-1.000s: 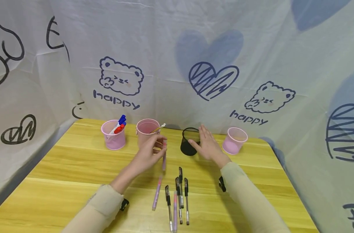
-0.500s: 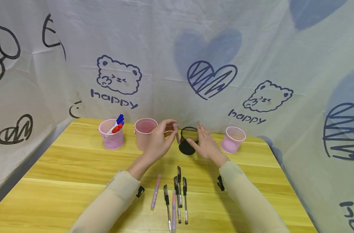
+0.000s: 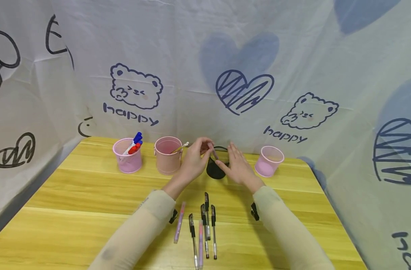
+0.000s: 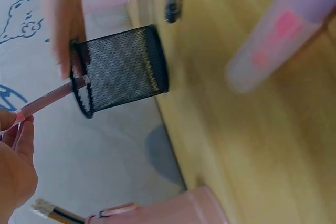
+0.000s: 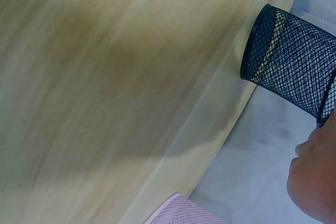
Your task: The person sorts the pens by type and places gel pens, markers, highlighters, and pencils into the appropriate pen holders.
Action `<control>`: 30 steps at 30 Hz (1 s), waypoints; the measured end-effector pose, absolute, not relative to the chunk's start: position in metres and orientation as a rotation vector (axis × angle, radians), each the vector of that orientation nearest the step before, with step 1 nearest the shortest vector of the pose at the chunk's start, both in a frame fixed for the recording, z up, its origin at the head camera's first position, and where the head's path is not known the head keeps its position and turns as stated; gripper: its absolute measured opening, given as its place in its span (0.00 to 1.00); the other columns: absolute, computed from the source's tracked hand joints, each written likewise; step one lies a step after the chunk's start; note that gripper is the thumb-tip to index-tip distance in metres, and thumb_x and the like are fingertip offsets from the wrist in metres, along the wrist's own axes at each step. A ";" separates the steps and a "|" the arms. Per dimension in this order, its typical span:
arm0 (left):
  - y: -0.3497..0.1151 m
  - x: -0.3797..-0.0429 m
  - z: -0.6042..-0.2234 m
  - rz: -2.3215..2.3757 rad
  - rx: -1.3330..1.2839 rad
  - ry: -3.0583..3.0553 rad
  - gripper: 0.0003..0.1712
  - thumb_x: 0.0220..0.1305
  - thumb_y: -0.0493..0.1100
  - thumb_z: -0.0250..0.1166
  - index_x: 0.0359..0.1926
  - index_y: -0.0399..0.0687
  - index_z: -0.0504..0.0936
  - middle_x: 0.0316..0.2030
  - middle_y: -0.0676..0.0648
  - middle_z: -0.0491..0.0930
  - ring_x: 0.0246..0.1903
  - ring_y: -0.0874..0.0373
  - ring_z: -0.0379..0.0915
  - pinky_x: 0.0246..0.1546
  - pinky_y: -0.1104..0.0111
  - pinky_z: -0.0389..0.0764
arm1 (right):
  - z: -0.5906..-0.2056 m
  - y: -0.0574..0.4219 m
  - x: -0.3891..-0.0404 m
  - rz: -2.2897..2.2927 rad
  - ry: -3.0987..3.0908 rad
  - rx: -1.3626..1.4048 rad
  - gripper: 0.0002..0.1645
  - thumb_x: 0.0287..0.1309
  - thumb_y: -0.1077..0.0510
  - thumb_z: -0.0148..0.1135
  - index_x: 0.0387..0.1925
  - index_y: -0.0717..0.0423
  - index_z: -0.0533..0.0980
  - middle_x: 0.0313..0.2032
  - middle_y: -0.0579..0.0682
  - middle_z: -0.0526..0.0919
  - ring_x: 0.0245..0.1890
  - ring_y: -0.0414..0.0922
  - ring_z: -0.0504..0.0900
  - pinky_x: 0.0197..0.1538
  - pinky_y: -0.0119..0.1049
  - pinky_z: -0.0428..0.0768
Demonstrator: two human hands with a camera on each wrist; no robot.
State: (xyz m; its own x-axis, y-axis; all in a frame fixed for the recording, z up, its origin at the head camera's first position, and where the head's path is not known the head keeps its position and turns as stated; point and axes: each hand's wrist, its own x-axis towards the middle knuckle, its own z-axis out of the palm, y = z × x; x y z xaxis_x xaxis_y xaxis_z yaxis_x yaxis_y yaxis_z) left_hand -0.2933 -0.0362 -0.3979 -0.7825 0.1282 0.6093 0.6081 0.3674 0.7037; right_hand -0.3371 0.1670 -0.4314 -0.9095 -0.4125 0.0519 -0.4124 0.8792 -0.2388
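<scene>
My left hand (image 3: pixel 196 155) pinches a pink-and-purple marker (image 4: pixel 51 99) between thumb and fingertips. In the left wrist view the marker slants, and its far end is just inside the mouth of a black mesh pen holder (image 4: pixel 123 66). The holder stands upright on the wooden table. My right hand (image 3: pixel 240 165) rests against the holder's right side at the rim, fingers straight, with the thumb across the near side. On the table nearer me lie two similar markers, one to the left (image 3: pixel 179 223) and one (image 3: pixel 200 243) beside several black-capped pens (image 3: pixel 213 228).
Left of the mesh holder stands a pink bucket (image 3: pixel 168 164) with a pencil (image 3: pixel 179 148) in it. Farther left, a lilac mesh bucket (image 3: pixel 129 163) holds blue and red markers (image 3: pixel 135 147). A pink cup (image 3: pixel 268 163) stands on the right. A printed cloth (image 3: pixel 188 75) hangs behind the table.
My left hand has carried the marker rightward from in front of the pink bucket to the mesh holder's mouth. My right hand has stayed at the holder.
</scene>
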 end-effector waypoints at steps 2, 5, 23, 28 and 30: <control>-0.035 -0.294 -0.403 -1.435 -0.620 -2.206 0.13 0.74 0.29 0.61 0.56 0.34 0.74 0.48 0.38 0.82 0.50 0.48 0.83 0.55 0.64 0.85 | -0.431 0.167 -0.337 -0.379 3.043 -0.668 0.61 0.72 0.21 0.30 0.82 0.67 0.43 0.82 0.64 0.39 0.82 0.59 0.42 0.82 0.54 0.47; -0.033 -0.296 -0.410 -1.470 -0.591 -2.239 0.13 0.73 0.28 0.61 0.56 0.34 0.74 0.48 0.38 0.82 0.51 0.48 0.84 0.55 0.64 0.85 | -0.432 0.166 -0.338 -0.376 3.044 -0.661 0.62 0.72 0.20 0.30 0.82 0.67 0.42 0.82 0.63 0.38 0.82 0.59 0.42 0.82 0.54 0.46; -0.033 -0.299 -0.432 -1.405 -0.474 -2.365 0.12 0.74 0.35 0.64 0.56 0.37 0.81 0.52 0.39 0.87 0.54 0.43 0.83 0.56 0.48 0.84 | -0.437 0.168 -0.340 -0.405 3.047 -0.655 0.62 0.71 0.19 0.29 0.82 0.65 0.41 0.83 0.63 0.39 0.82 0.58 0.43 0.82 0.52 0.45; -0.033 -0.298 -0.431 -1.395 -0.430 -2.435 0.14 0.74 0.38 0.65 0.57 0.41 0.82 0.54 0.42 0.87 0.60 0.45 0.80 0.61 0.50 0.81 | -0.437 0.169 -0.341 -0.402 3.047 -0.661 0.61 0.72 0.20 0.30 0.82 0.66 0.42 0.83 0.63 0.40 0.82 0.58 0.43 0.82 0.53 0.47; -0.034 -0.298 -0.431 -1.400 -0.409 -2.455 0.15 0.75 0.40 0.65 0.58 0.42 0.82 0.55 0.42 0.87 0.62 0.46 0.79 0.63 0.51 0.80 | -0.437 0.169 -0.341 -0.407 3.045 -0.663 0.62 0.72 0.20 0.30 0.82 0.66 0.42 0.83 0.62 0.39 0.82 0.58 0.43 0.82 0.53 0.47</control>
